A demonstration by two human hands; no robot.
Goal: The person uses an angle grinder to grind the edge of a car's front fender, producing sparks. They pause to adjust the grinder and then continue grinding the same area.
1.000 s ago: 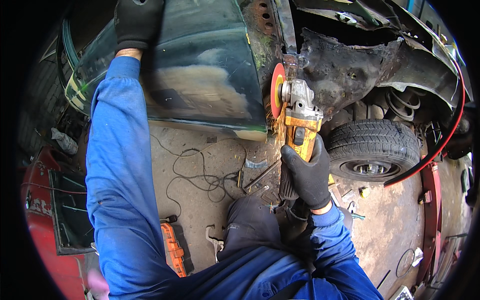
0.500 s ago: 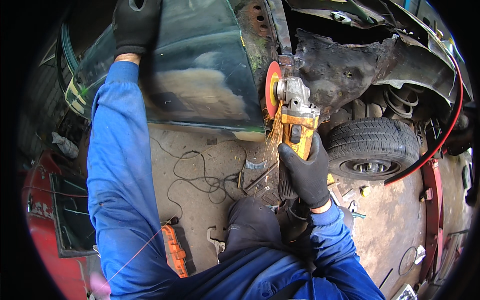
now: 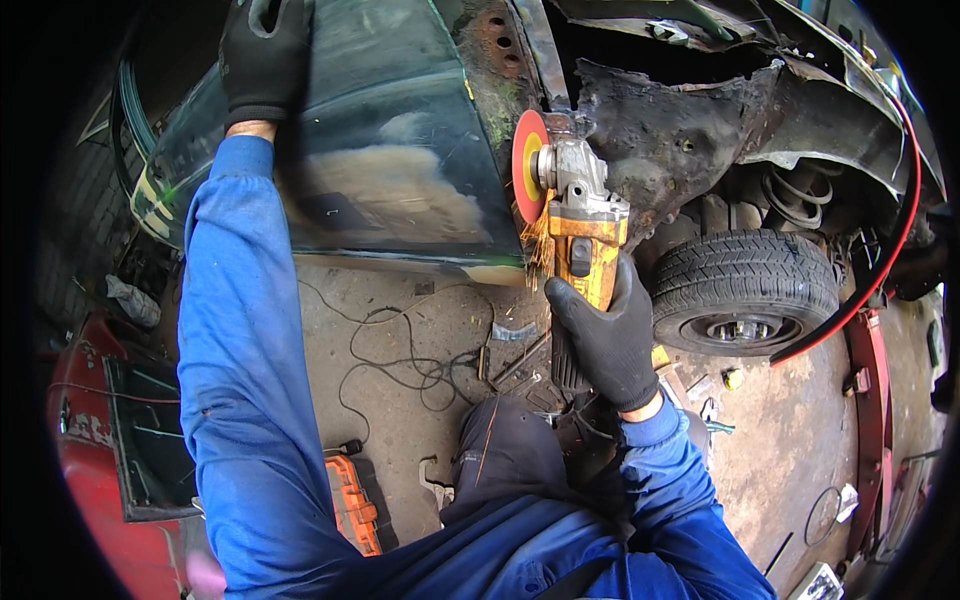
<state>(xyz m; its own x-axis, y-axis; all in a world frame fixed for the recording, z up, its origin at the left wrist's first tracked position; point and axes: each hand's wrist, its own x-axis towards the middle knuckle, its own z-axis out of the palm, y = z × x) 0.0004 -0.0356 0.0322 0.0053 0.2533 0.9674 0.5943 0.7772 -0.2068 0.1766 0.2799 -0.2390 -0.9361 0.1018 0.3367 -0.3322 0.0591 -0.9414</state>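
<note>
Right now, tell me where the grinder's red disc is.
In the head view, the red disc sits upper centre, pressed against the rusty rear edge of the green car door, left of the tyre.

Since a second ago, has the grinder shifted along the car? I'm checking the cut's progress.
Barely, if at all. The grinder sits with its red disc at the same rusty seam, level with the tyre; the right hand grips it.

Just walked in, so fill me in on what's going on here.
A person in blue overalls and black gloves is grinding a car body. The right hand grips a yellow angle grinder, its red disc against the rusty edge behind the green door panel, throwing a few sparks. The left hand braces high on that panel. A tyre stands at the right, and a cable lies on the concrete floor.
</note>
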